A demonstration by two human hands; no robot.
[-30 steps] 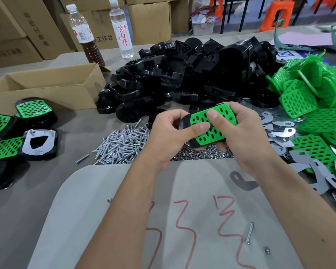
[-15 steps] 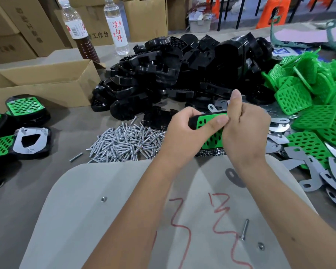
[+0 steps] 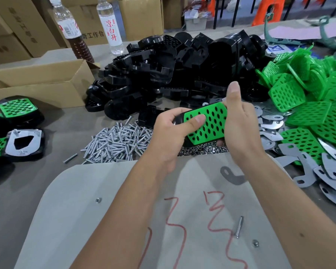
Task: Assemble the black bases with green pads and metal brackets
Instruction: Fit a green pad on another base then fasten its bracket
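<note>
A: 2 hands meet above the table point(image 3: 47, 121). Left hand point(image 3: 173, 133) grips a black base point(image 3: 179, 119) with a green pad point(image 3: 206, 123) on its upper face, thumb laid across the pad's near corner. Right hand point(image 3: 241, 125) is at the pad's right edge, thumb pointing up, palm against the piece; the fingers go behind it, so whether they curl round it cannot be told.

B: Surface?

A: Grey table. Pale board point(image 3: 124, 200) under the forearms, red scrawl on it, 1 loose screw point(image 3: 238, 227) and 2 nuts lying apart. Just beyond the board, a heap of screws point(image 3: 116, 141) and a strip of nuts point(image 3: 200, 149) beneath the held piece.

B: Stock?

A: Pile of black bases point(image 3: 173, 74) behind the hands. Green pads heaped point(image 3: 318, 105) at right, with flat metal brackets point(image 3: 334, 171) spread below and among them. At left, finished pieces point(image 3: 17, 109) lie near an open carton point(image 3: 37, 82); 1 shows its metal plate point(image 3: 23, 140) upward.

B: Room?

A: 2 bottles point(image 3: 111, 26) stand at the table's far edge, 1 with dark liquid, 1 clear. Stacked cardboard boxes point(image 3: 142, 14) behind them. Orange stools point(image 3: 268, 10) and dark metal legs farther back, blurred.
</note>
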